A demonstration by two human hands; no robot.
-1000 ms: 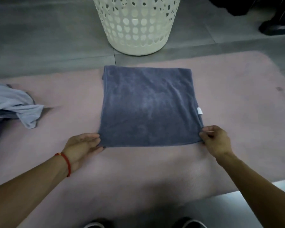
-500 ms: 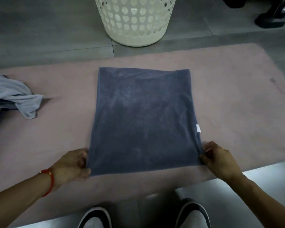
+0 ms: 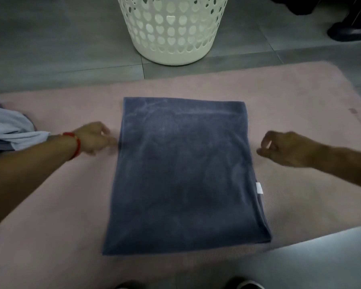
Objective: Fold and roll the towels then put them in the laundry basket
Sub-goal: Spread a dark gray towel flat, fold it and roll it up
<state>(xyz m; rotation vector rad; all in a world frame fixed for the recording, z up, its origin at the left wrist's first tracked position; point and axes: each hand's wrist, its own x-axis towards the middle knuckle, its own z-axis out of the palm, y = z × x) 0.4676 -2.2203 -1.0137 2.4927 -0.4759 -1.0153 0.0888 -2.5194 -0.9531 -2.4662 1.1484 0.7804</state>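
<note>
The blue towel (image 3: 186, 174) lies flat on the pink mat (image 3: 300, 101), its long axis running from the person toward the laundry basket (image 3: 171, 30) beyond it. It sits between the 2 hands. The left hand (image 3: 92, 137) is at its left edge, perhaps touching it; blur hides its fingers. The right hand (image 3: 283, 148) hangs just off the right edge, loosely curled, holding nothing. 0.5 s ago both hands were at the near corners; now they flank the towel's middle.
</note>
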